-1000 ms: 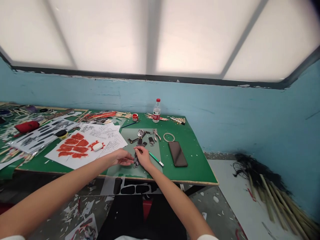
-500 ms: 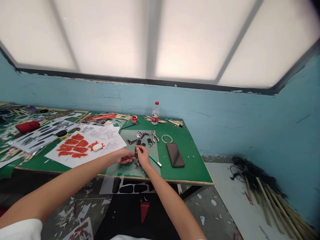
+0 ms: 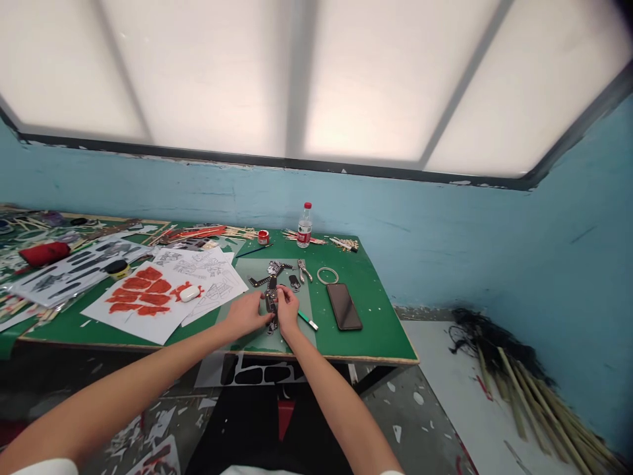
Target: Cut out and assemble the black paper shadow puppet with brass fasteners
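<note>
A black jointed paper figure (image 3: 271, 296) with white patterning lies on a translucent sheet (image 3: 250, 340) near the table's front. My left hand (image 3: 246, 314) is at the figure's left side, with its curled fingers and thumb holding the edge. On the opposite side, my right hand (image 3: 287, 311) has its fingertips pinched together on the figure's middle; what lies between them is too small to make out. A loose black piece (image 3: 295, 282) is just beyond my right hand. Beside that hand lies a green-handled cutter (image 3: 307, 320). Metal pliers (image 3: 304, 270) rest farther back.
A phone (image 3: 345, 307) and a coil of wire (image 3: 327, 275) lie at right. Behind stand a water bottle (image 3: 305, 226) and a red paint jar (image 3: 264, 237). Painted paper (image 3: 148, 323) bears a white case (image 3: 189, 293) at left. Poles (image 3: 539, 396) lie by the right wall.
My left hand has moved right and come against the figure. My right hand has shifted slightly, staying pinched at it. The view has moved a little.
</note>
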A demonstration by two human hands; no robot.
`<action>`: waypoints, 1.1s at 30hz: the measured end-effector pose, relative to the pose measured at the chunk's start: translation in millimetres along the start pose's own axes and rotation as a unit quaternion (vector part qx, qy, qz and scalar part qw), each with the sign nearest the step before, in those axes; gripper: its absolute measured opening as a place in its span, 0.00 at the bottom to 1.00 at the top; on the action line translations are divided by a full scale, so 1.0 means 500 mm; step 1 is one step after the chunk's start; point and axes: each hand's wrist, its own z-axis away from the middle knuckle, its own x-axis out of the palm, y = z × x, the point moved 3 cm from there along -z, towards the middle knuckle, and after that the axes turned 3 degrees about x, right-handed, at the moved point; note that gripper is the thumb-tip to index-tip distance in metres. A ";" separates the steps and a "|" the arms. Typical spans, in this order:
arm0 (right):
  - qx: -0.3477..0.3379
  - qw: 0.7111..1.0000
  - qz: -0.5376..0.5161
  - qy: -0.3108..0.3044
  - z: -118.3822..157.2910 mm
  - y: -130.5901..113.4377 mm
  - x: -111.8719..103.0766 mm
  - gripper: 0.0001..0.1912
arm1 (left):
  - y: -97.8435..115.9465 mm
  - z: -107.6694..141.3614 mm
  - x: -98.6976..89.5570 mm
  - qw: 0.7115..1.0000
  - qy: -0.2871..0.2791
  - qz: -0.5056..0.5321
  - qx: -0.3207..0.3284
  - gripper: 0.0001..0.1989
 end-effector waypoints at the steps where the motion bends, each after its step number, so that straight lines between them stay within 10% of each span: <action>1: 0.004 1.000 -0.005 0.005 0.001 -0.003 -0.001 0.22 | 0.003 0.008 0.003 0.999 0.021 -0.008 0.034 0.29; 9: 0.120 0.991 -0.009 -0.061 -0.013 -0.047 -0.036 0.18 | -0.027 0.024 0.014 0.994 0.085 0.060 0.034 0.26; 20: 0.225 0.957 -0.008 -0.181 -0.039 -0.098 -0.020 0.11 | -0.040 -0.005 -0.015 0.920 -0.065 0.336 -0.190 0.16; 33: 0.249 0.953 -0.046 -0.168 -0.025 -0.093 -0.020 0.10 | -0.044 -0.018 -0.015 0.904 -0.101 0.348 -0.226 0.15</action>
